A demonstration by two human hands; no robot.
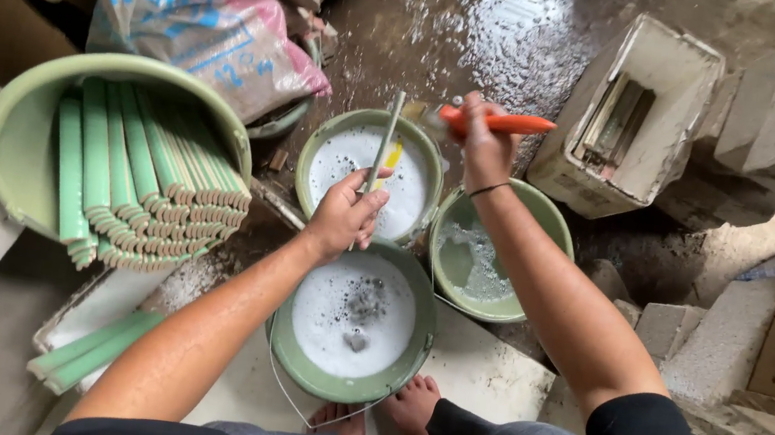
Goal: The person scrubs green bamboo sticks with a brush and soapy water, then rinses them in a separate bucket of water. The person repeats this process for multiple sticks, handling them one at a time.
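While squatting over three soapy green buckets, left hand (345, 214) reaches forward, arm extended, fingers clamped on a thin green strip (385, 141) held upright over the far bucket (316, 152). Right hand (485, 145) raised, wrist bent, fist closed on an orange-handled brush (502, 123) beside the strip top. Tilted tub (15, 135) of matching strips sits left.
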